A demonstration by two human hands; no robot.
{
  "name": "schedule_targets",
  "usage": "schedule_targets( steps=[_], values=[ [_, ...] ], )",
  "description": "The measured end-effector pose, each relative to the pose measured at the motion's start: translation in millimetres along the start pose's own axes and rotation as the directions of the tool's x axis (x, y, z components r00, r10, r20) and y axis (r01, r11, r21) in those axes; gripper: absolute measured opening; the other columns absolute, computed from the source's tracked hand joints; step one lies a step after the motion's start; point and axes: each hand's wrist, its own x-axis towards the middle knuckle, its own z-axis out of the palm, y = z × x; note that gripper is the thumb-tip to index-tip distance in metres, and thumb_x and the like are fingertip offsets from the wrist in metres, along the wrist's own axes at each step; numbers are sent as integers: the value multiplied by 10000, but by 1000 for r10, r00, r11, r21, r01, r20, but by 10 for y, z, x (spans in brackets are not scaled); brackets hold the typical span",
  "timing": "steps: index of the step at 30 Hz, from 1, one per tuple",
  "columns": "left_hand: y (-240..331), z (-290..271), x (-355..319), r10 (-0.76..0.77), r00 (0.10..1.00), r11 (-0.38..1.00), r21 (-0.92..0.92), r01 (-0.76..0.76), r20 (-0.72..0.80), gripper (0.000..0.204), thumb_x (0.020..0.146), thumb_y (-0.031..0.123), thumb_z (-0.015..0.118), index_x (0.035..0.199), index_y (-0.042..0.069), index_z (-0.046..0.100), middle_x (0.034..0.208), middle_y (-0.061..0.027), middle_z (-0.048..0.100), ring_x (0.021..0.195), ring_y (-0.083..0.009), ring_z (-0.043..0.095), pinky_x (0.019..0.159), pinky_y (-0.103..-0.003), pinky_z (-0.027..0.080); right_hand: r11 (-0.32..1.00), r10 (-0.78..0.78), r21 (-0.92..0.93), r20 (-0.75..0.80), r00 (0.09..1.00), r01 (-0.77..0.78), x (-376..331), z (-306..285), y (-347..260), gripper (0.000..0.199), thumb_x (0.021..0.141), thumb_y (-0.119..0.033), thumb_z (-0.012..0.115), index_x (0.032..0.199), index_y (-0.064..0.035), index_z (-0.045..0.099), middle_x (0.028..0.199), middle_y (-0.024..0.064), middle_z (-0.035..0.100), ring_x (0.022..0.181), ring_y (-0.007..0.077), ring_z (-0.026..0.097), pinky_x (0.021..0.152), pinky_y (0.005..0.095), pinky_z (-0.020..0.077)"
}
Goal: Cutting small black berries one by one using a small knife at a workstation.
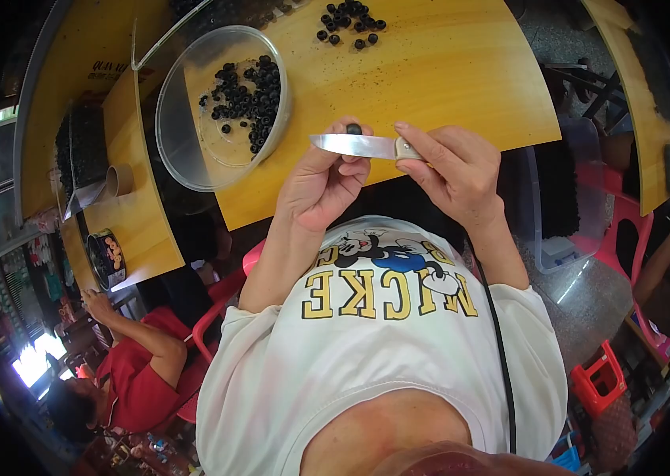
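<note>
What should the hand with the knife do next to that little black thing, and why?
Probably draw the knife through the small black piece. The left hand pinches it at the fingertips, the right hand holds the handle, and the blade already lies against it.

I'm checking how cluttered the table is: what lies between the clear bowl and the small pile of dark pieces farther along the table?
Only bare wooden tabletop lies between the clear bowl and the pile of dark pieces, as seen in the head view.
</note>
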Motion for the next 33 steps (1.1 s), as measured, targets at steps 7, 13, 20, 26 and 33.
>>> schedule_targets(
  steps=[7, 13, 20, 26, 33],
  values=[
    [60, 19, -61, 46, 999, 998, 44, -46, 7, 215, 906, 63, 604, 1093, -22, 542, 959, -89, 520, 765, -109, 475, 617, -177, 435, 972, 231, -39, -41, 972, -233, -118, -69, 258, 237, 834, -47, 676, 1064, 12, 675, 699, 93, 575, 564, 168, 520, 517, 265, 400],
    [351, 98, -256, 102, 995, 984, 151, -99, -11, 217, 944, 100, 558, 1120, -27, 546, 997, -113, 548, 792, -126, 513, 652, -191, 474, 939, 345, 13, -42, 938, -344, -198, -27, 244, 222, 886, -60, 628, 1092, 13, 666, 731, 80, 580, 619, 125, 517, 556, 250, 401],
    [1779, 214, -343, 385, 923, 631, 727, -269, 7, 190, 957, 69, 512, 1123, -15, 551, 954, -83, 592, 811, -114, 595, 624, -177, 519, 912, 410, 20, 16, 912, -411, -170, 52, 207, 223, 910, -105, 617, 1093, 14, 664, 733, 72, 579, 627, 125, 516, 564, 257, 401],
    [2307, 149, 73, 578, 807, -88, 975, 205, -118, 244, 921, 158, 603, 1092, -7, 658, 714, 7, 546, 598, -76, 472, 510, -203, 399, 919, 393, 18, 35, 919, -394, -201, 105, 200, 225, 912, -120, 620, 1091, 9, 665, 724, 69, 571, 615, 128, 507, 553, 261, 394],
    [2297, -51, 452, 619, 740, -731, 539, 419, 265, 262, 816, 225, 685, 976, 19, 709, 814, -166, 696, 732, -270, 683, 701, -337, 520, 901, 431, 41, 24, 902, -432, -247, 93, 275, 218, 905, -101, 625, 1091, 6, 665, 722, 70, 573, 611, 131, 510, 552, 260, 399]
  ],
)
